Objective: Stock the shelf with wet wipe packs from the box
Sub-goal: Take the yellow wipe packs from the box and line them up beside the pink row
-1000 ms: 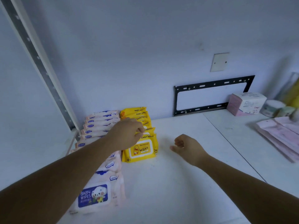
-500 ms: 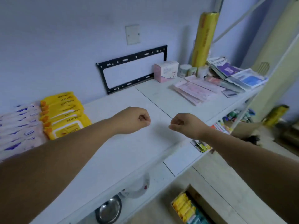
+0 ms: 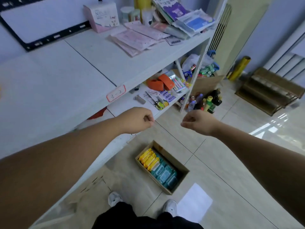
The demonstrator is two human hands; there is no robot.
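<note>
Both hands hang in the middle of the frame, above the floor and just off the front edge of the white shelf [image 3: 57, 83]. The left hand [image 3: 137, 120] is curled into a fist and holds nothing. The right hand [image 3: 198, 123], a little apart from it, also has its fingers curled in, thumb against them, with nothing in its grasp.

Below the hands, at lower centre, the open cardboard box [image 3: 173, 160] sits on the tiled floor beside the shelf's foot. Yellow wipe packs [image 3: 148, 158] stand on edge in its upper left end, and teal wipe packs [image 3: 164, 175] fill the rest.

The top board of the shelf runs across the upper left. A small handwritten label [image 3: 116, 93] is stuck on its front edge. Toward the top of the frame on the same board stand a pink carton [image 3: 103, 15] and flat pink packets [image 3: 137, 38]. A black metal bracket [image 3: 41, 37] leans on the wall at upper left. At the bottom, two white shoes [image 3: 114, 198] show, with a white sheet [image 3: 194, 203] on the floor to their right.
</note>
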